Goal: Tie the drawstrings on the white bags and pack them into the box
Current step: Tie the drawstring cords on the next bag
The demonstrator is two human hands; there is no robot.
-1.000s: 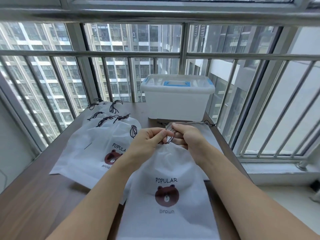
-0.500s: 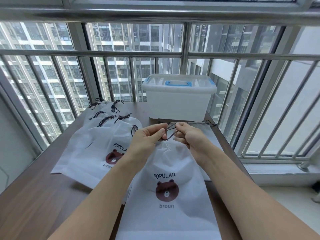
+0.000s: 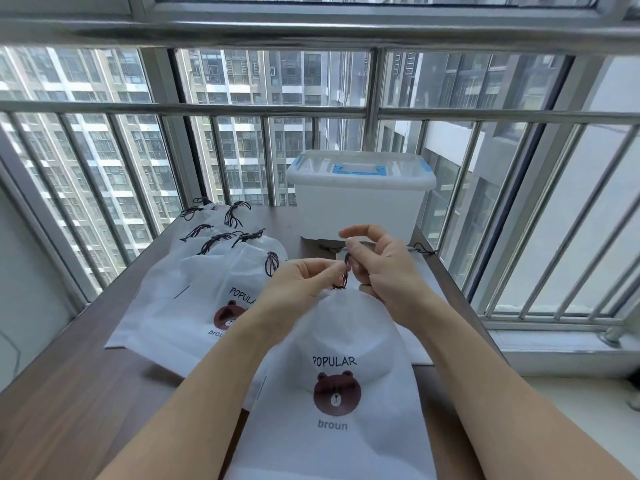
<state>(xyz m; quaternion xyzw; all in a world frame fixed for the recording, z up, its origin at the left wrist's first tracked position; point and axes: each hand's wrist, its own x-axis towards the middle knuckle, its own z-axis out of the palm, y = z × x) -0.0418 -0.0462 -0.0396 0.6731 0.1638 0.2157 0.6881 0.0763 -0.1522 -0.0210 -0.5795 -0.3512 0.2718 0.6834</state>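
The hands [image 3: 346, 271] have raised the drawstring [image 3: 344, 277], right index finger uncurled.

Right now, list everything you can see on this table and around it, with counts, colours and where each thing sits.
White drawstring bag with brown bear print: one, white, front centre, neck gathered.
Black drawstring cord: one, black, at that bag's neck, between both hands.
Pile of white drawstring bags: several overlapping, exact count unclear, white with black cords, left.
Flat white bag: at least one, under the right hand.
Translucent white plastic box with blue handle: one, lid on, far centre.
Brown wooden table: one.
Metal window railing: grey, behind.
Left hand: pinches cord.
Right hand: pinches cord.
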